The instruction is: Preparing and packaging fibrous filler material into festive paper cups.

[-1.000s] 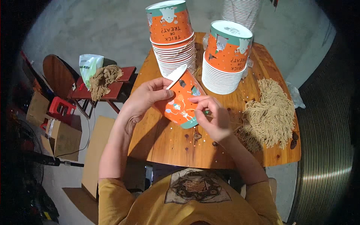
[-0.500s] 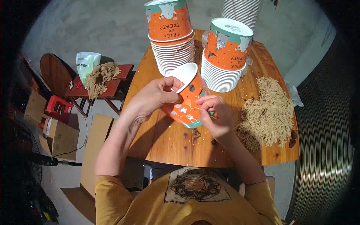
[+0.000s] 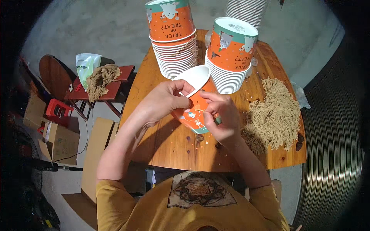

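Student: Largest first; what supports the scene?

Teacher: A wooden table (image 3: 173,156). Toward its far side stand a left stack of cups (image 3: 175,57) and a right stack of cups (image 3: 231,50), both upside down (each top cup shows its orange side). A heap of tan yarn (image 3: 274,115) lies at the table's right.

Student: And the single cup?

Teacher: The held cup (image 3: 197,101), orange outside and white within, is tilted over the middle of the table, nearer the person than both stacks. Its mouth faces up and away; its green base points toward the near edge.

Student: How is it held?

Teacher: The left hand (image 3: 163,101) pinches the wall at the rim: thumb outside, fingers reaching over into the mouth.

Student: The other hand?

Teacher: The right hand (image 3: 220,115) is half curled against the cup's right side, its index finger near the rim.

Student: The smallest item?

Teacher: A thin tan strand (image 3: 199,110), beside the right thumb (whether it is gripped, I cannot tell).
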Demonstrator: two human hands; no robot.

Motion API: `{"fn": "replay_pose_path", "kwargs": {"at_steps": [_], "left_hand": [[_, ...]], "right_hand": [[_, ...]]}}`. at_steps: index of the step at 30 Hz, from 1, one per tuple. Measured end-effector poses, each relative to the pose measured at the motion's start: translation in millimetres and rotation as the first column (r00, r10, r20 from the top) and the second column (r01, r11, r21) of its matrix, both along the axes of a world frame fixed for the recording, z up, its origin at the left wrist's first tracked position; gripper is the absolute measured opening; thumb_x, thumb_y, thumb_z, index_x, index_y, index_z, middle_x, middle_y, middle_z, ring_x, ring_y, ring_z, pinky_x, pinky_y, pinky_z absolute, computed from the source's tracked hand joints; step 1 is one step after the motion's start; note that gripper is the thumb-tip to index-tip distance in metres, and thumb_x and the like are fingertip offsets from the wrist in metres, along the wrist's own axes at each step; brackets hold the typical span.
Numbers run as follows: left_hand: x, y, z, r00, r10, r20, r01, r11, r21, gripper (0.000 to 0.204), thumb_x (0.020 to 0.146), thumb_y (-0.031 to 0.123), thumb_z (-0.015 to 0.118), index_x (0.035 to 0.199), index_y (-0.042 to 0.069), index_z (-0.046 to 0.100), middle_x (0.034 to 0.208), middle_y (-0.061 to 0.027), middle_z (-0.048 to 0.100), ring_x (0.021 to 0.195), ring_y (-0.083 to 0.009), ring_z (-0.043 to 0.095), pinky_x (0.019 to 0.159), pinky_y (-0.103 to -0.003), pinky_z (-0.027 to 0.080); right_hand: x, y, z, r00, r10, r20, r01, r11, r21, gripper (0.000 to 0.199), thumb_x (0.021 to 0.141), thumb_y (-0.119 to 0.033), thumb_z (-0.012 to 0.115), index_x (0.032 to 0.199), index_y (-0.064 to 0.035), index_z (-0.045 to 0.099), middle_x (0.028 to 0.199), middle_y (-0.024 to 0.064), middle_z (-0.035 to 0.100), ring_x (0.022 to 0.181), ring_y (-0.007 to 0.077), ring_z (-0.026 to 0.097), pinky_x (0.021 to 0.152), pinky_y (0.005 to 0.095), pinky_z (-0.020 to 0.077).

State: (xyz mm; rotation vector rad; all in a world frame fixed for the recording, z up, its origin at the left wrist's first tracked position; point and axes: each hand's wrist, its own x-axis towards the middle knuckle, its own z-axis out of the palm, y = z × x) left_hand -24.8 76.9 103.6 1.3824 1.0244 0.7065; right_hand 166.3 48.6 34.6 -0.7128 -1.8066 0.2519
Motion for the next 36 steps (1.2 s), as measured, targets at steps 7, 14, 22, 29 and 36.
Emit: {"fn": "replay_pose_path", "kwargs": {"at_steps": [7,14,22,29,36], "left_hand": [[4.5,-2.3,2.5,0.998,-0.044,-0.052,0.045,0.999,0.003,0.023,0.076,0.0,0.06,0.099,0.003,0.058,0.086,-0.0021,0.063,0.075,-0.0106,0.062,0.067,-0.026,0.052],[8.8,-7.4,2.4,0.998,-0.058,-0.028,0.059,0.998,0.036,0.025,0.078,0.001,0.059,0.103,0.002,0.055,0.09,-0.0025,0.062,0.078,-0.0109,0.062,0.068,-0.026,0.053],[13.5,-11.7,2.3,0.999,-0.032,0.02,0.032,0.999,0.031,0.028,0.075,-0.002,0.059,0.103,0.001,0.054,0.089,-0.0013,0.054,0.074,-0.0097,0.057,0.063,-0.025,0.051],[13.7,-11.5,1.4,0.998,-0.058,-0.011,0.059,0.996,0.067,0.036,0.077,-0.003,0.055,0.113,0.0,0.051,0.095,-0.0032,0.058,0.082,-0.0117,0.06,0.073,-0.027,0.053],[13.5,-11.9,-0.2,0.997,-0.07,0.03,0.069,0.997,0.026,0.039,0.078,-0.003,0.054,0.116,0.001,0.05,0.095,-0.0026,0.058,0.082,-0.0116,0.06,0.075,-0.027,0.052]], "right_hand": [[5.0,-2.1,-4.5,0.988,0.148,0.033,-0.146,0.988,-0.053,0.019,0.075,0.0,0.062,0.088,-0.0075,0.051,0.088,0.0072,0.062,0.072,0.022,0.059,0.065,0.0327,0.0477],[2.8,-7.2,-1.6,0.978,-0.174,-0.115,0.142,0.958,-0.248,0.017,0.08,-0.005,0.064,0.091,-0.0097,0.052,0.071,0.0045,0.057,0.055,0.0167,0.058,0.05,0.0296,0.0458],[-3.7,-8.5,8.7,0.936,-0.348,0.044,0.35,0.936,-0.034,0.021,0.079,-0.007,0.068,0.094,-0.0109,0.053,0.078,0.0071,0.061,0.062,0.0239,0.063,0.053,0.0339,0.0494],[-3.6,-5.3,5.6,0.936,-0.349,0.055,0.343,0.934,0.1,0.027,0.075,-0.004,0.068,0.094,-0.0094,0.051,0.075,0.0082,0.057,0.061,0.0277,0.061,0.052,0.0369,0.0486],[-5.0,-1.2,2.4,0.907,-0.404,0.123,0.369,0.9,0.232,0.031,0.072,-0.003,0.069,0.095,-0.0091,0.049,0.073,0.0091,0.053,0.059,0.0286,0.059,0.05,0.0378,0.0477]]}}
